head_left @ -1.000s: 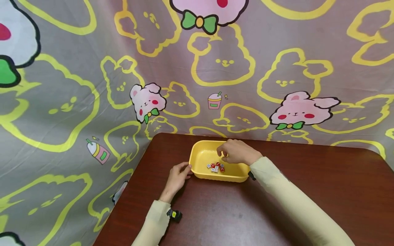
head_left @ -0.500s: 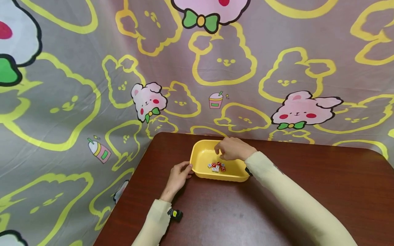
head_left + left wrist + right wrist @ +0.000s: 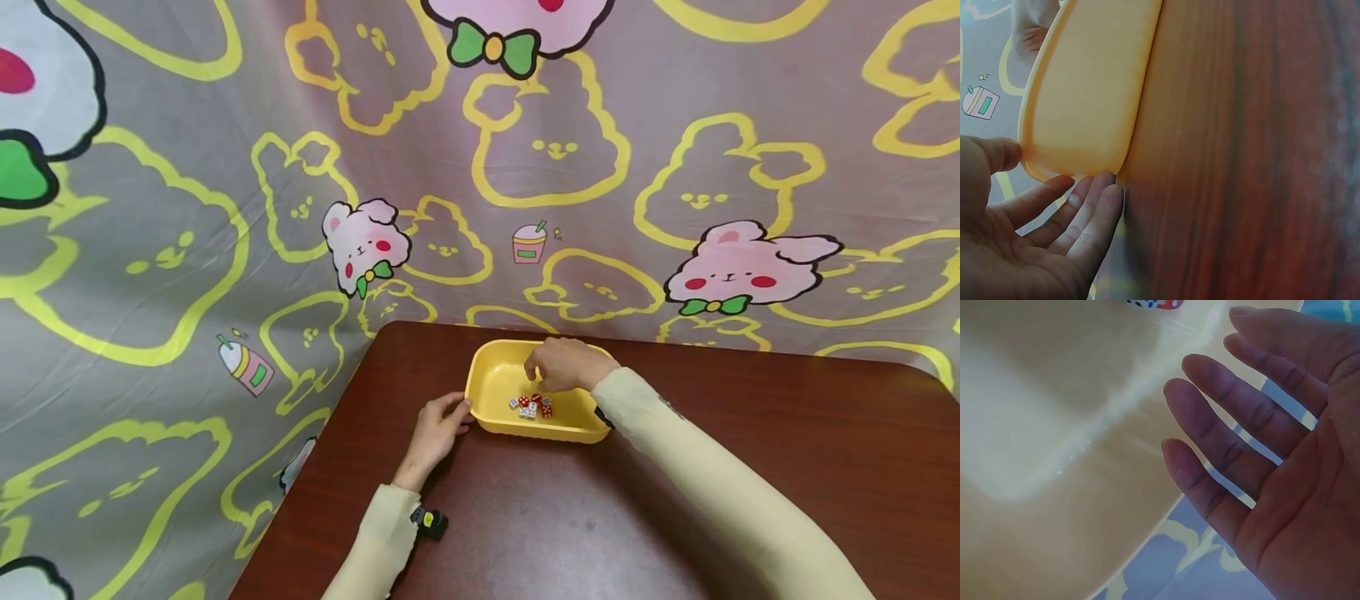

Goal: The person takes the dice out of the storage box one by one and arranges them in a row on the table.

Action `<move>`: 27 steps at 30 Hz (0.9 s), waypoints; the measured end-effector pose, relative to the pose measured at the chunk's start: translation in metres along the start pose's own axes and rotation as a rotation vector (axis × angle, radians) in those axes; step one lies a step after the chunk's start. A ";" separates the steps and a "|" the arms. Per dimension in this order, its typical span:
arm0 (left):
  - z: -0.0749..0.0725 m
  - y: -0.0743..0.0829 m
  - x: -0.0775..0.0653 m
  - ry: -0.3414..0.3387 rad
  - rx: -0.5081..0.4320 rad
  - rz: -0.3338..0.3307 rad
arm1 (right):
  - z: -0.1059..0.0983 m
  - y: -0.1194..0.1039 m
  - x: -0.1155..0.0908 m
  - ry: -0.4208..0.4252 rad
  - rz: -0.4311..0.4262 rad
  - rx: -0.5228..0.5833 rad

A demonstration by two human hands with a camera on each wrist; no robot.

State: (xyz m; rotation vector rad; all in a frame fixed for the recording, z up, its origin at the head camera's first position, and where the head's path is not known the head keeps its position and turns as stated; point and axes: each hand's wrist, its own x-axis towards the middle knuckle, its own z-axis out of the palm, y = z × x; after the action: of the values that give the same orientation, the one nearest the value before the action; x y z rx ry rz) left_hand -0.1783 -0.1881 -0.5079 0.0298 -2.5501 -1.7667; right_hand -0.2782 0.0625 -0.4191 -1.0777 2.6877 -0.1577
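Observation:
A yellow rectangular tray (image 3: 492, 423) stands on the table, with a small cluster of red and white dice (image 3: 531, 408) on its floor. My left hand (image 3: 435, 432) is at the tray's left end. In the left wrist view its thumb meets the rim, and nearly straight fingertips (image 3: 1108, 194) touch the outer end wall. Over the tray, behind the dice, hovers my right hand (image 3: 572, 365). The right wrist view shows its fingers spread and slightly bent, holding nothing, with parts of two dice (image 3: 1155, 303) at the top edge.
The dark brown wooden table (image 3: 525, 517) extends to both sides of the tray. A grey cloth (image 3: 450, 125) with cartoon rabbits hangs behind and to the left. The right forearm's sleeve (image 3: 705, 475) crosses over the table's right side.
My right hand has shifted slightly left over the tray, and its thumb and fingers look closer together. The left hand stays at the tray's end; the dice lie as before.

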 end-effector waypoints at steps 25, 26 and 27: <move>-0.001 0.002 0.001 -0.015 0.000 0.000 | 0.008 -0.006 0.013 -0.071 -0.058 -0.092; -0.001 0.002 0.001 -0.015 0.001 0.000 | 0.008 -0.007 0.014 -0.073 -0.058 -0.099; -0.001 0.002 0.001 -0.015 0.000 0.000 | 0.009 -0.007 0.014 -0.072 -0.058 -0.110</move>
State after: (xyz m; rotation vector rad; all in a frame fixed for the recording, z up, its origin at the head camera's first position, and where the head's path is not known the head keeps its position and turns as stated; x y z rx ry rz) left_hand -0.1787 -0.1880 -0.5057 0.0162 -2.5600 -1.7742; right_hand -0.2808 0.0475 -0.4288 -1.1704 2.6293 0.0181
